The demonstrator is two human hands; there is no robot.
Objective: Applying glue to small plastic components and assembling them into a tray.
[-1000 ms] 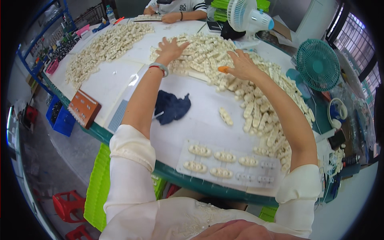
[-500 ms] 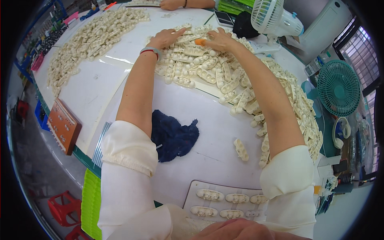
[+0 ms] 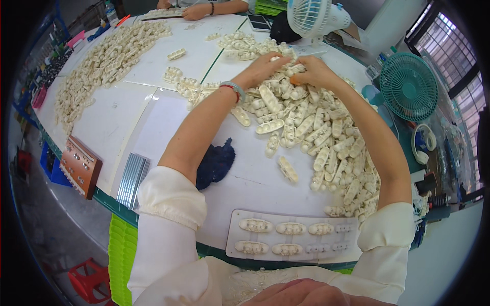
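Since half a second ago my two hands have drawn closer together at the far end of the heap; they were apart on its near edge before, and now they nearly meet. My left hand (image 3: 268,64) lies curled over the pile of cream moulded pieces (image 3: 306,122), fingers bent down into it. My right hand (image 3: 314,71) sits just beside it, knuckles up, fingers folded under. Whether either hand actually grips a piece I cannot tell; the fingertips are buried among the pieces.

The pieces are long and lobed. In the heap they point every way. One loose piece (image 3: 287,169) lies well short of my hands, toward my body, its long axis running diagonally, far end leaning left. Another below my left wrist (image 3: 269,127) lies nearly crosswise.

Near my left elbow lies a dark blue cloth (image 3: 217,163), partly hidden by the forearm. Close to my chest sits a white tray (image 3: 293,237) with filled pockets; its right end is covered by my right sleeve. Beyond my hands stands a white fan (image 3: 314,18), cut off at the top edge.
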